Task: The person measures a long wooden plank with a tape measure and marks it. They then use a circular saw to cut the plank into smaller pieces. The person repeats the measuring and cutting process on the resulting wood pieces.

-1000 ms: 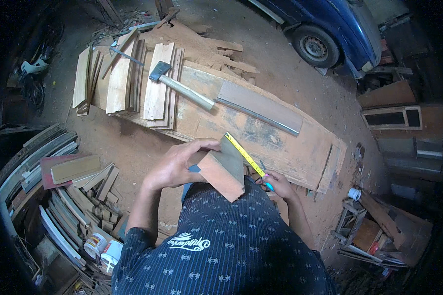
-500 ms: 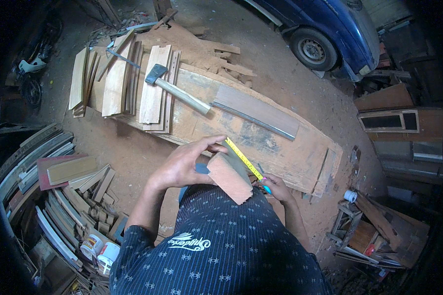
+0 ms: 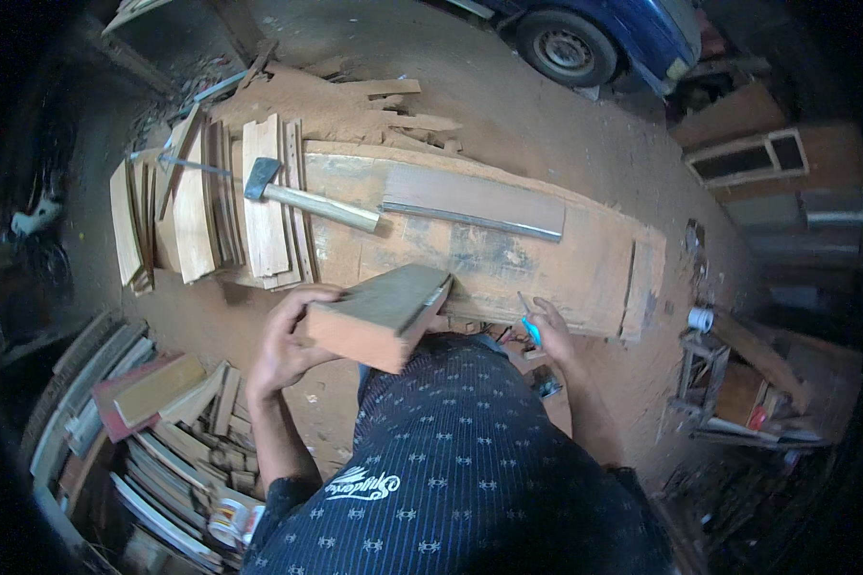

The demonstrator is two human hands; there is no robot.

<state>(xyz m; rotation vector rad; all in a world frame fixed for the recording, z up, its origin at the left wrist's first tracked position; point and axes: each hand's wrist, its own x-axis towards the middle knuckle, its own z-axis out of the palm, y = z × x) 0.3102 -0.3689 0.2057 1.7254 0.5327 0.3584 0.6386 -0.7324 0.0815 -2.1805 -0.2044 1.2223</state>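
A thick wooden block [image 3: 379, 297] is in my left hand [image 3: 286, 337], which grips its left end. Its wide dark face is turned up and its pale reddish cut end toward me. My right hand [image 3: 552, 333] is closed around a turquoise tape measure [image 3: 531, 330], to the right of the block and apart from it. No yellow blade shows out of it. A thin dark stick [image 3: 523, 301] pokes up from the same hand; I cannot make out its kind. Beyond the block, a hatchet [image 3: 307, 201] lies on the workbench [image 3: 489, 264], its head resting on pale boards [image 3: 267, 206].
Sawdust covers much of the bench, where a flat brown board [image 3: 475, 201] lies. More boards [image 3: 194, 211] stand on its left end. Offcuts [image 3: 197, 441] are piled at the lower left. A blue car [image 3: 633, 38] stands behind; a wooden frame [image 3: 705, 379] is at right.
The yellow blade, earlier stretched across the block to my right hand, is out of sight. My left hand has moved left with the block and turned its dark face up.
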